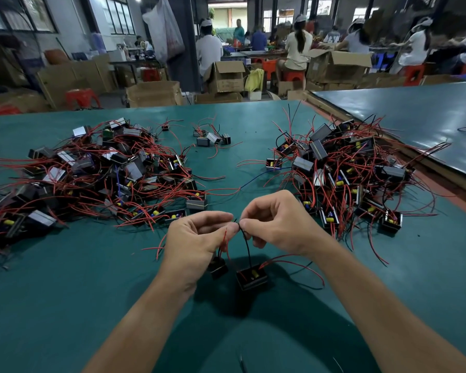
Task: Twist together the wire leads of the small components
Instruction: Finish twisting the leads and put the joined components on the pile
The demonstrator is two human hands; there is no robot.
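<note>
Pinching the thin red and black wire leads (237,229) where they crossed, the left hand (197,238) and right hand (277,224) met above the green table mat (92,265). The two small black boxy components (251,277) below possibly hung free. Twisting seemed underway, and next called for opposed fingertip rolling.

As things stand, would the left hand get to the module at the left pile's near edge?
Likely not yet: the module lies close across bare mat, but the left hand pinches the wire leads together with the right hand, a small component below it.
</note>
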